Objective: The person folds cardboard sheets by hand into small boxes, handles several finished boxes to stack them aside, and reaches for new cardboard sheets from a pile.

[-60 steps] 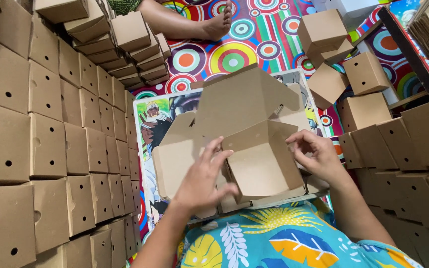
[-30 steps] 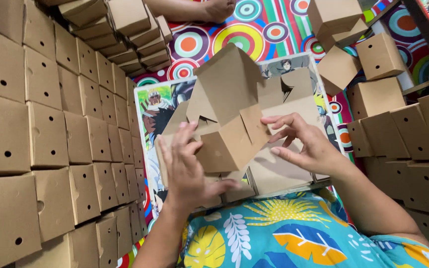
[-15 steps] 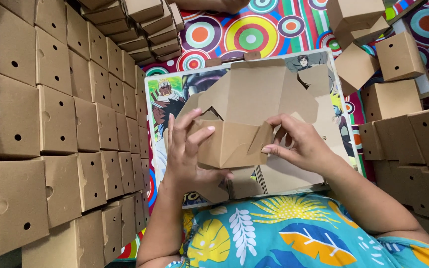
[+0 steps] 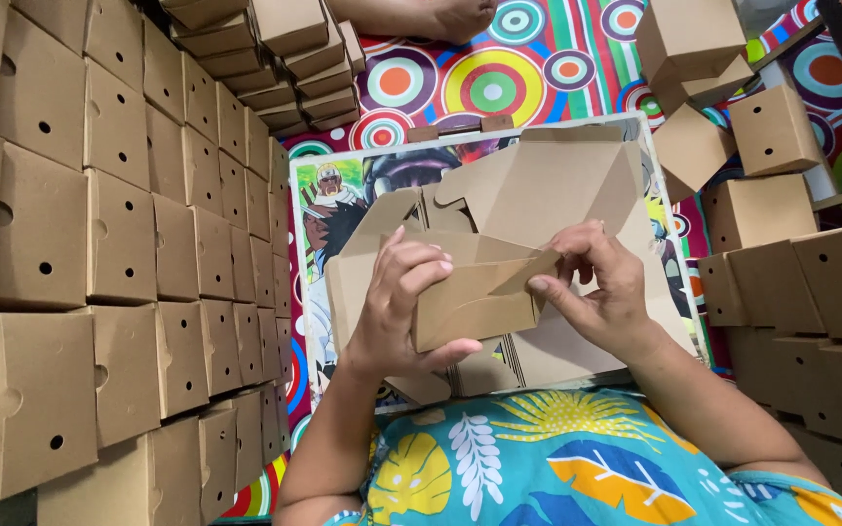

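Nearest the camera: lap in bright fabric with a leaf print (image 4: 557, 468), teal with yellow, white and orange leaves.

Just above it, both hands on a half-folded brown cardboard box (image 4: 475, 297), held over the lap, in front of a flat illustrated board (image 4: 324, 209) with a white border.

Left hand (image 4: 397, 307): fingers curled over the box's top-left edge, thumb under the front panel. Closed grip on the box.

Right hand (image 4: 601, 287): thumb and fingertips pinching a pointed flap at the box's right corner. Also gripping the box.

Box lid panel (image 4: 548, 180) stands open behind the hands, tilted back, side flaps unfolded.

Left of the person: wall of finished brown cardboard boxes with small round holes (image 4: 99, 253), stacked in tight rows, running from near to far.

Right: second stack of the same boxes (image 4: 801, 292), less tidy; a few loose ones (image 4: 723, 88) tipped at angles further back.

Far: floor mat with multicoloured concentric circles (image 4: 499, 78). Another person's bare foot (image 4: 440, 15) rests on it at the top edge, well apart from the hands.
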